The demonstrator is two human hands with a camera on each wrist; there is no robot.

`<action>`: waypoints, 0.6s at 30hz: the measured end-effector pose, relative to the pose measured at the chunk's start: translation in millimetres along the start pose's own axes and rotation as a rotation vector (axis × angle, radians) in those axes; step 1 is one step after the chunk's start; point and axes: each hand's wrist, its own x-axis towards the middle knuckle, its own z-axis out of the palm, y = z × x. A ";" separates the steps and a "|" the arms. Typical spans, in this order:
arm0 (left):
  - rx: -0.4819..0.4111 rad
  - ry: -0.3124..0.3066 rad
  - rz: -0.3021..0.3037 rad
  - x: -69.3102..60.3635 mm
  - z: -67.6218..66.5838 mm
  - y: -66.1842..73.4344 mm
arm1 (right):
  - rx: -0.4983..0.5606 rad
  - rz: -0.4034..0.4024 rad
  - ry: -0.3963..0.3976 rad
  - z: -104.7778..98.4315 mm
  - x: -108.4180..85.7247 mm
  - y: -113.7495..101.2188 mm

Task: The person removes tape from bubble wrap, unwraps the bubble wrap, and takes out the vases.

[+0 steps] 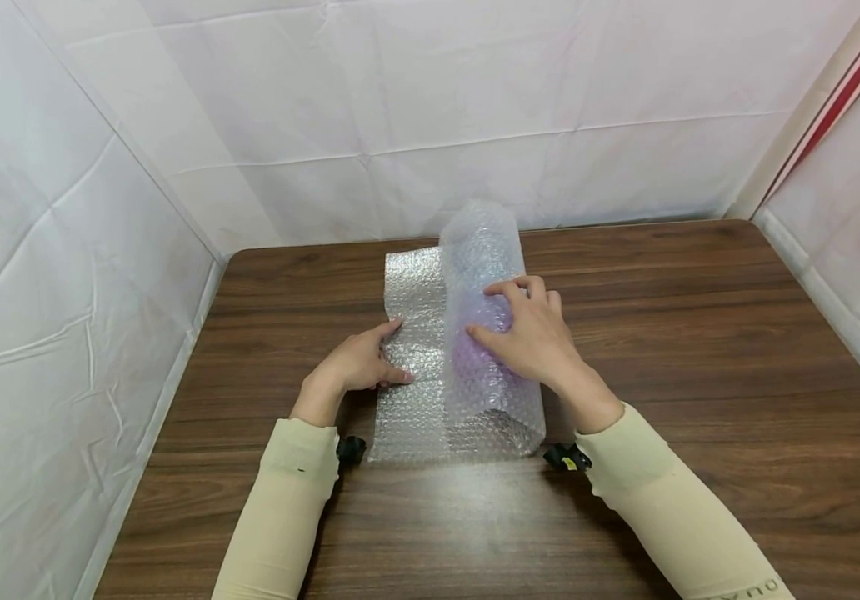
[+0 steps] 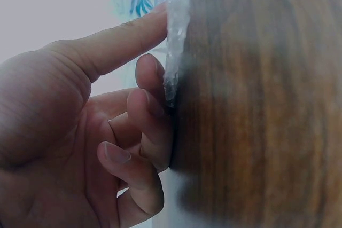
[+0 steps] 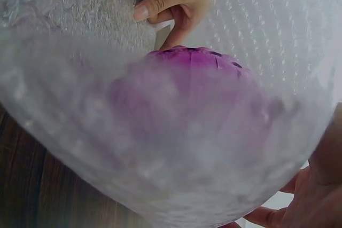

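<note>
On the bench (image 1: pixel 700 350), towards its far edge, a purple item (image 3: pixel 192 61) is enclosed in a loose roll of bubble wrap (image 1: pixel 441 367); its colour is seen through the layers, but its kind cannot be made out. The roll's near end is gaping, and a flat strip of the sheet is spread out to the left. The roll is covered by the right hand (image 1: pixel 538 333), with thumb and fingers spread and slightly bent across its top, rested there rather than clenched. The strip's left edge is touched by the left hand (image 1: pixel 358 360), its thumb and forefinger held apart on the sheet and the other fingers bent in; no firm pinch is shown. With the layers so slack, the item could be spilled from an end if the roll were tilted or lifted. A cone could be formed if one end were turned faster than the other, and the strip could be dragged askew if the left hand's light contact were lost. Too much pressure could flatten the bubbles. Beyond the pale sleeves (image 1: pixel 272 508), the bench is bordered by white cloth (image 1: pixel 437 83).
</note>
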 end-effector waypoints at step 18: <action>-0.005 -0.001 -0.001 0.4 -0.8 1.2 | 0.054 -0.005 -0.001 -10.1 0.0 6.8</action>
